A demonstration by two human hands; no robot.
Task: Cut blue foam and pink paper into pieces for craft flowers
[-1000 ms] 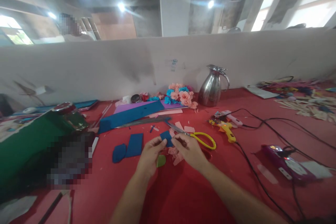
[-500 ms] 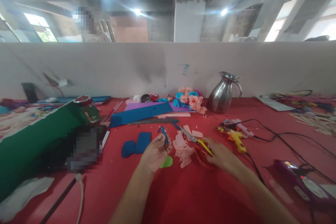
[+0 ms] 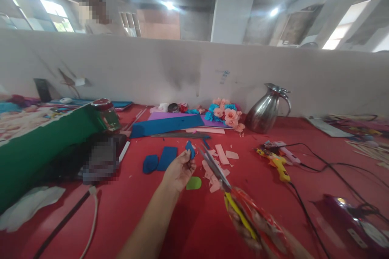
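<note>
Between the thumb and fingers of my left hand (image 3: 180,170) is a small blue paper piece (image 3: 190,149). My right hand (image 3: 252,226), partly blurred, grips scissors (image 3: 232,198) with one yellow and one red handle. Their blades point up and left, slightly apart, close to the blue piece but not touching it. Beneath the blades lie pink paper pieces (image 3: 215,188) in a loose pile. A green rounded piece (image 3: 193,183) rests just below my left hand. To the left are a blue paper rectangle (image 3: 167,158) and a rounded blue stack (image 3: 150,164).
Pink and blue paper flowers (image 3: 230,116) and a metal jug (image 3: 263,109) stand at the back. A yellow glue gun (image 3: 281,168) with trailing cords lies right. Leftward are a green box (image 3: 60,141) and a lidded jar (image 3: 107,116). Another person (image 3: 95,16) is beyond the partition.
My right hand has moved down and nearer, turning the scissors so their blades point more upward. The blue piece in my left hand now shows its broader side. The camera view has shifted slightly.
</note>
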